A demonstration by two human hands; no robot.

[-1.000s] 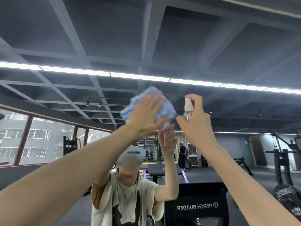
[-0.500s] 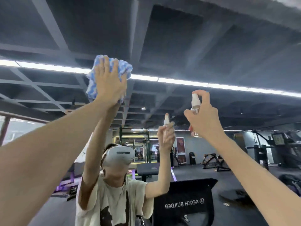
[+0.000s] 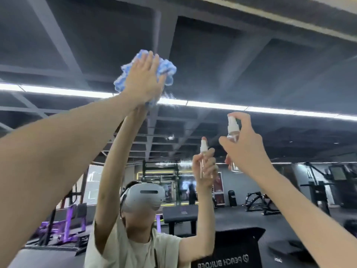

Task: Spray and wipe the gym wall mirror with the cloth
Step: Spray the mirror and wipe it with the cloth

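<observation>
One crumpled blue-and-white cloth (image 3: 166,69), pressed under the flat left hand (image 3: 144,82); one small clear plastic spray bottle (image 3: 232,130), inside the grasp of the right hand (image 3: 245,146); one wall mirror (image 3: 289,132) beyond both.

blue-and-white checked cloth (image 3: 165,69), clear spray bottle (image 3: 233,134) with white nozzle, beige reflected shirt (image 3: 123,252)

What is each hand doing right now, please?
Left hand: open, straight fingers pressing the cloth on the mirror.
Right hand: closed around the spray bottle.

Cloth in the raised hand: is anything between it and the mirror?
Nothing visible. The left hand presses the cloth against the mirror; the right hand holds the spray bottle apart, to its right.
</observation>
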